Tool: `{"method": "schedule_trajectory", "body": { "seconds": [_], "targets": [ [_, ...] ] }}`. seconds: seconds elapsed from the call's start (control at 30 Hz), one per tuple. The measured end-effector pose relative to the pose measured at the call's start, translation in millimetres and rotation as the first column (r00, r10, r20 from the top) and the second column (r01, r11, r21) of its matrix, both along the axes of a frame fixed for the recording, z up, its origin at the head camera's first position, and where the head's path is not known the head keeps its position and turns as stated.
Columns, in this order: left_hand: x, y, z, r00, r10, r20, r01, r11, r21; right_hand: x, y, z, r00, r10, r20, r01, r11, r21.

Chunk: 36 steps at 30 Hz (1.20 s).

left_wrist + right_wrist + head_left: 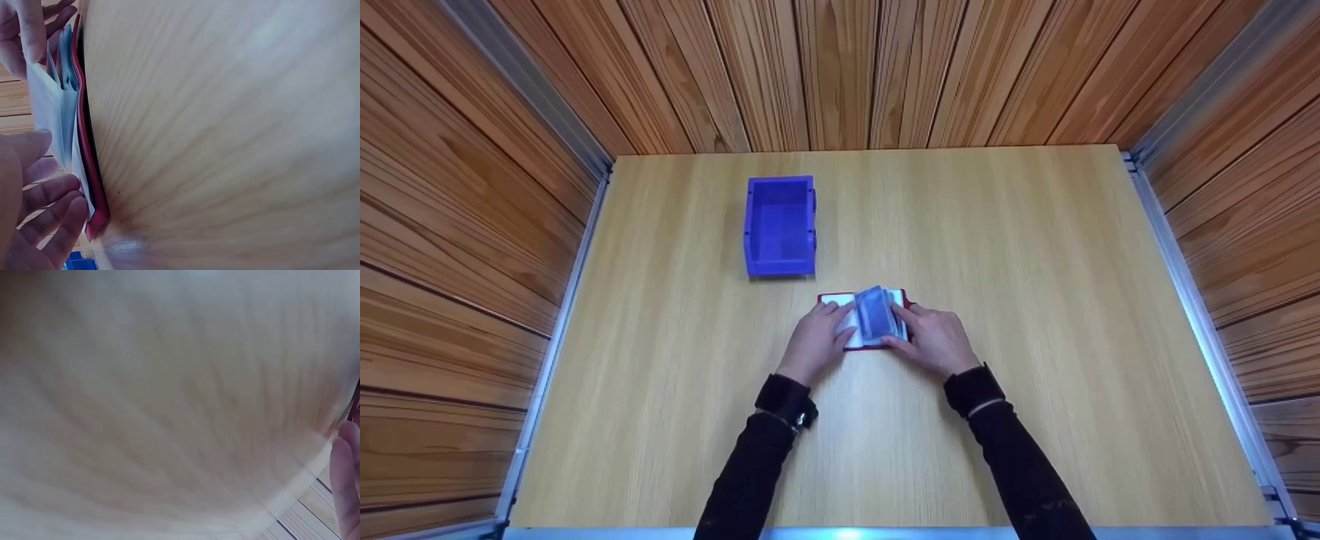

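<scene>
- Table [1072,300]: runs well past both hands to its side edges.
- Blue bin [780,225]: beyond the folder, inside the table's edges.
- Red folder [850,320]: open, near mid-table.
- Left hand [814,337]: fingers loosely spread, touching its left side.
- Right hand [941,337]: pinches translucent sleeves [874,313].

Head camera: high up, faces forward and down, takes in whole tabletop [1072,337]. Left wrist: low, close, tipped sideways, looks along tabletop; red-covered booklet [84,129] at 9 o'clock, shared with head view. Right wrist: very near tabletop, blurred; right grip [346,481] at 4 o'clock edge.
</scene>
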<state>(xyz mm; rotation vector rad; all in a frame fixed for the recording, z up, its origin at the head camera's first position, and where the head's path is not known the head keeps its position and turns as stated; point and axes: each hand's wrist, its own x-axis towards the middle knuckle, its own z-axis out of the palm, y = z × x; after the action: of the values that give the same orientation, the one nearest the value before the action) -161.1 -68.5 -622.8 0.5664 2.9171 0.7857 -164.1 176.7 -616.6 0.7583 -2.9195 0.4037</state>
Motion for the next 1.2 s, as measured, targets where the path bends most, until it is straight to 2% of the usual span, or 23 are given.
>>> {"method": "schedule_trajectory", "body": {
  "seconds": [0.23,0.33,0.4,0.47,0.57,0.7,0.93,1.0,1.1,1.2],
  "targets": [
    [-0.9,2.4,0.6,0.999,0.037,0.023,-0.038,0.999,0.031,1.1,-5,-0.8,0.994,0.021,-0.112,-0.016,0.999,0.042],
    [-1.8,2.9,2.4,1.000,0.024,0.001,-0.024,0.999,0.028,2.0,-10,-1.1,0.985,0.069,-0.160,-0.058,0.996,0.075],
    [-1.6,2.0,4.2,0.999,-0.010,-0.037,0.011,1.000,0.010,2.8,-13,-1.5,0.979,0.103,-0.177,-0.087,0.992,0.095],
    [-1.2,0.7,6.3,0.998,-0.040,-0.053,0.039,0.999,-0.006,3.6,-17,-1.4,0.976,0.131,-0.175,-0.111,0.987,0.118],
    [-1.1,-1.6,7.5,0.998,-0.053,-0.035,0.053,0.999,-0.005,4.5,-20,-1.0,0.974,0.160,-0.158,-0.141,0.982,0.128],
    [-1.9,-3.8,7.1,1.000,-0.028,-0.008,0.028,0.999,0.039,5.3,-22,-0.9,0.975,0.180,-0.133,-0.164,0.979,0.123],
    [-0.6,-7.9,8.8,1.000,0.016,-0.018,-0.013,0.991,0.131,6.9,-23,-1.9,0.977,0.196,-0.085,-0.183,0.973,0.142],
    [-1.0,-9.6,8.7,0.999,0.033,-0.038,-0.029,0.993,0.118,7.2,-23,-2.2,0.978,0.198,-0.069,-0.187,0.972,0.145],
    [-2.2,-12.3,6.8,0.995,0.066,-0.073,-0.062,0.997,0.056,7.2,-22,-2.5,0.982,0.184,-0.039,-0.177,0.975,0.138],
    [-3.6,-15.2,3.9,0.992,0.100,-0.071,-0.099,0.995,0.011,6.4,-22,-1.8,0.989,0.149,-0.006,-0.146,0.979,0.139]
  ]
}}
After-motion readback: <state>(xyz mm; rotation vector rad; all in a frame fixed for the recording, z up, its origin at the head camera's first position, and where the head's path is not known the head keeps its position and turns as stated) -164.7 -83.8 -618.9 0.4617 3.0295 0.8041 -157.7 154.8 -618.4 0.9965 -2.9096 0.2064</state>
